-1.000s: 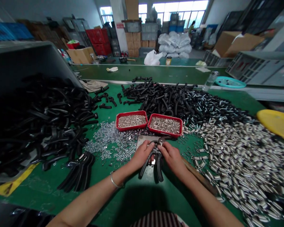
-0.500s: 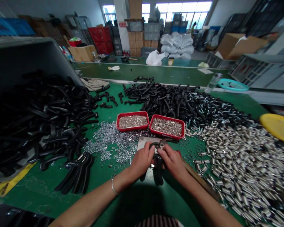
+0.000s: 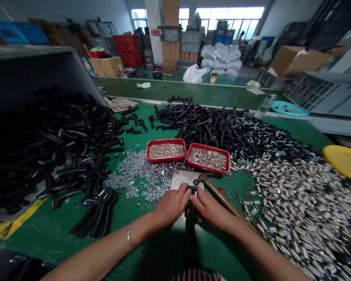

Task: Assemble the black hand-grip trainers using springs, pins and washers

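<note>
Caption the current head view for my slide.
Left hand and right hand grip a black part near a hammer and two red trays of small metal pieces.

The left-hand grip (image 3: pixel 171 205) and right-hand grip (image 3: pixel 209 208) have drawn the black two-handled tool (image 3: pixel 190 216) nearer the person, its splayed handles now one dark shape, baring more of the flat grey metal plate (image 3: pixel 181 178) and brown-handled steel hammer (image 3: pixel 222 198).

Black-handled plier-type tool (image 3: pixel 190 224), silver coil spring (image 3: pixel 195 192) at its head, held between left hand (image 3: pixel 170 205) and right hand (image 3: pixel 211 209). Handles point nearward, dark, partly hidden.
</note>
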